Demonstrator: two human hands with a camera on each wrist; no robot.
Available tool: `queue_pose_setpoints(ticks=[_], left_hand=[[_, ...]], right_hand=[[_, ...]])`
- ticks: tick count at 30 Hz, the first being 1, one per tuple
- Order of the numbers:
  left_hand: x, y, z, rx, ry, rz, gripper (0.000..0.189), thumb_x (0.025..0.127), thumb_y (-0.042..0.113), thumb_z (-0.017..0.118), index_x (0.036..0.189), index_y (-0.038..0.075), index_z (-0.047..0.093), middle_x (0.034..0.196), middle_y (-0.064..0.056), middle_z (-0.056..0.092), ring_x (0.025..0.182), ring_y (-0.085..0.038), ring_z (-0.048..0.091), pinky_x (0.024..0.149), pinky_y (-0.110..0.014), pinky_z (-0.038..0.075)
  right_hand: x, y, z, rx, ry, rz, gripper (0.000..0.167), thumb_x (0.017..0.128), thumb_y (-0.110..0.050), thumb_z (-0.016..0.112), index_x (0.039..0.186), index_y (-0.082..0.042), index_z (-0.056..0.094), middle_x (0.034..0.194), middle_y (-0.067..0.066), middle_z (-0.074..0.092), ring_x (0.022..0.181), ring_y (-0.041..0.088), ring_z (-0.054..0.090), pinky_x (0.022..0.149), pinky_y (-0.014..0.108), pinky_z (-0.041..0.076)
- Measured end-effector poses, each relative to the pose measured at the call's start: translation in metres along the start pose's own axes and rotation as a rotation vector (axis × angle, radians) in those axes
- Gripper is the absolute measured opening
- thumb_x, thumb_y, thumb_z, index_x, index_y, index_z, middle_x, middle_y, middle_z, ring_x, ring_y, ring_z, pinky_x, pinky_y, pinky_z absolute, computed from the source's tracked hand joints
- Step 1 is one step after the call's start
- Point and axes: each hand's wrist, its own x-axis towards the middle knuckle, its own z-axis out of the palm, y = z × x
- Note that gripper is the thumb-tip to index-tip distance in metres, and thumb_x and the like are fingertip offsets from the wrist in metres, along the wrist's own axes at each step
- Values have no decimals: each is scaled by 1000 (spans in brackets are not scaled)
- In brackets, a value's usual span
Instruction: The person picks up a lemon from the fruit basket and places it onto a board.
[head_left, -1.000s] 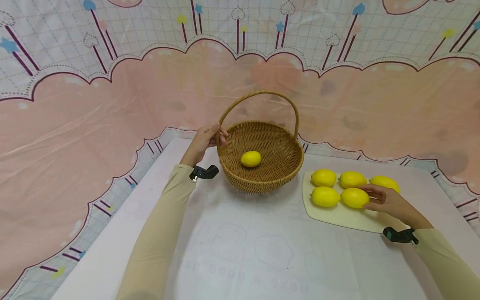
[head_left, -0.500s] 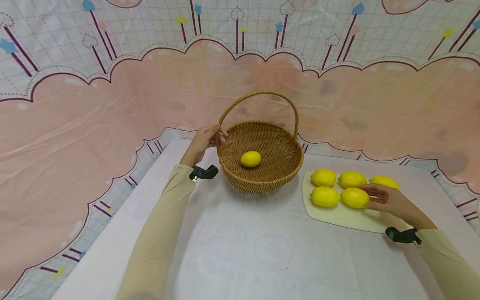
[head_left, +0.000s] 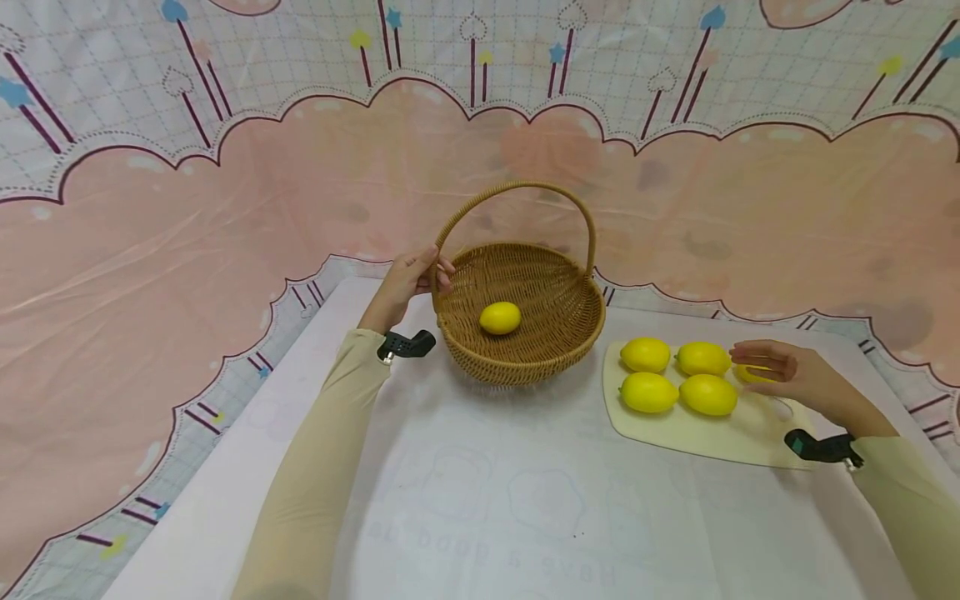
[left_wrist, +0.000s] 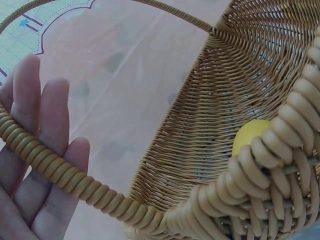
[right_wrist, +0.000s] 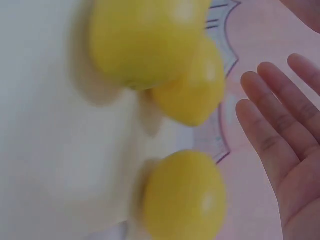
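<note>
My left hand (head_left: 401, 287) holds the left side of the handle (head_left: 437, 267) of a brown wicker basket (head_left: 525, 342), thumb in front and fingers behind. One yellow lemon (head_left: 500, 318) lies inside; the left wrist view shows part of this lemon (left_wrist: 252, 135) past the woven rim. To the right, a cream cutting board (head_left: 637, 425) bears several lemons in two rows. Over its back right lemon (head_left: 750, 374), partly hiding it, is my right hand (head_left: 810, 379), fingers extended and holding nothing. The right wrist view shows lemons, such as a near lemon (right_wrist: 185, 195), beside the spread fingers.
The board stands just right of the basket on a white-covered table (head_left: 480, 483). A pink and white patterned curtain (head_left: 337, 183) rises behind the table and along its left side.
My right hand has left the front right lemon, which stays on the board, and moved back and right over the back right lemon. The left hand and basket have stayed put.
</note>
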Motion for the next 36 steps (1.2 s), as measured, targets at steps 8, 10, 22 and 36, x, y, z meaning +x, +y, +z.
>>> queue_pose_setpoints(ticks=[8, 10, 22, 36], left_hand=[[5, -1, -5, 7, 0, -12, 39, 102, 34, 37, 80, 16, 64, 63, 10, 65, 64, -4, 65, 70, -19, 53], [6, 0, -5, 5, -4, -22, 39, 102, 34, 37, 80, 17, 64, 63, 10, 65, 64, -4, 65, 70, -19, 53], [12, 6, -8, -3, -49, -72, 43, 103, 29, 33, 96, -7, 57, 64, 9, 65, 64, -4, 64, 69, -19, 52], [19, 9, -14, 42, -101, -62, 46, 101, 34, 36, 99, -5, 59, 67, 8, 66, 67, -6, 64, 71, -20, 53]], right_hand=[[21, -42, -12, 4, 6, -145, 53, 85, -2, 67, 132, 4, 44, 116, -30, 52, 103, -20, 50, 78, 6, 47], [27, -54, -13, 3, 7, -180, 53, 84, 0, 67, 132, 4, 45, 117, -30, 52, 104, -18, 51, 78, 6, 47], [74, -108, -3, -28, -87, -230, 51, 86, -9, 67, 133, -7, 48, 125, -18, 55, 108, -9, 55, 86, 10, 47], [143, -161, 35, 41, -254, -250, 49, 86, -8, 68, 130, -1, 49, 132, 20, 53, 124, 37, 50, 100, 45, 44]])
